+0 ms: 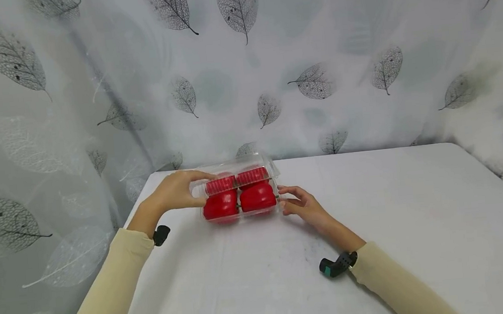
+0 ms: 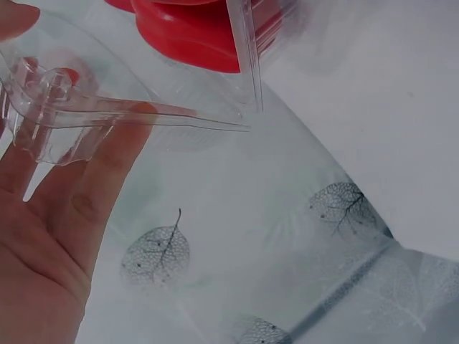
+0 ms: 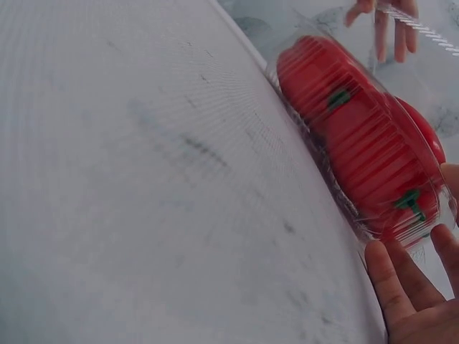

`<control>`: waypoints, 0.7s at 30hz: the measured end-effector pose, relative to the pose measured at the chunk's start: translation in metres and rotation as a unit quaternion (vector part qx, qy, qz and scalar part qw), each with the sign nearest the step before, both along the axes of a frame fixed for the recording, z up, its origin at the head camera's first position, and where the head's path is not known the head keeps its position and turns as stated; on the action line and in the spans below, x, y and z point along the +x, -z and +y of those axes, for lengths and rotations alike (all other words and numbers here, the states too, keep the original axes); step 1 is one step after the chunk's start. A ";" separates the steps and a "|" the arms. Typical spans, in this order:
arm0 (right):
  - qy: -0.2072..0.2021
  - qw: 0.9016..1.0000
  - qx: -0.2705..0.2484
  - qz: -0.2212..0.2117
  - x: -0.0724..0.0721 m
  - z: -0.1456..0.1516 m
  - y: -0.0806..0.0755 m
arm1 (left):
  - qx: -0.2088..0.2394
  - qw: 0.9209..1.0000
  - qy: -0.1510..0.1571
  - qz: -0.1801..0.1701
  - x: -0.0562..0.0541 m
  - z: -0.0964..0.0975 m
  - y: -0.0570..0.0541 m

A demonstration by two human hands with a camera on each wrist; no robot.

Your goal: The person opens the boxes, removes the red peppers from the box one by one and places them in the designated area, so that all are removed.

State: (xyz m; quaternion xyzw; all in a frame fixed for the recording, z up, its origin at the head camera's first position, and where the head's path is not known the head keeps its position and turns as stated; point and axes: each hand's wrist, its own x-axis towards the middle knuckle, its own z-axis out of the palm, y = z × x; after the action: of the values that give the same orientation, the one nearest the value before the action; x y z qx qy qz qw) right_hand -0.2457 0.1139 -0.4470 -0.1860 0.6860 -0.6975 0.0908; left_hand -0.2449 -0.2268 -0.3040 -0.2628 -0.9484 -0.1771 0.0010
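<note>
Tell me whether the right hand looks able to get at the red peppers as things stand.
Probably not directly from this side: the clear container puts its ridged wall between the right hand and the red peppers.

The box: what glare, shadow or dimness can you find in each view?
Head view: small glints on the peppers, soft grey shadow on the table; left wrist view: dim light, pale gleams along the box's edges; right wrist view: greyish light, pale streaks across the ribbed plastic.
</note>
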 end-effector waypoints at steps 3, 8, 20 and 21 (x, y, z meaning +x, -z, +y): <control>0.006 1.000 0.001 -0.008 0.002 -0.002 0.000 | -0.005 1.000 -0.010 0.016 0.003 -0.001 0.002; 0.009 1.000 -0.002 -0.008 0.002 -0.002 0.000 | 0.008 0.999 -0.012 0.039 0.004 -0.003 0.007; 0.010 1.000 -0.002 -0.005 0.002 -0.001 0.002 | 0.032 0.994 -0.003 0.105 0.005 -0.006 0.010; 0.010 1.000 -0.002 -0.004 0.002 -0.002 0.002 | 0.034 0.993 -0.004 0.110 0.005 -0.006 0.010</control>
State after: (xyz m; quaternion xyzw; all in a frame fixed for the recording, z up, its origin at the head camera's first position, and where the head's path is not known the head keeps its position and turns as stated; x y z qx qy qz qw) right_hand -0.2439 0.1124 -0.4486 -0.1765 0.6861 -0.7005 0.0857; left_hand -0.2395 -0.2325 -0.3140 -0.2766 -0.9370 -0.1796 0.1150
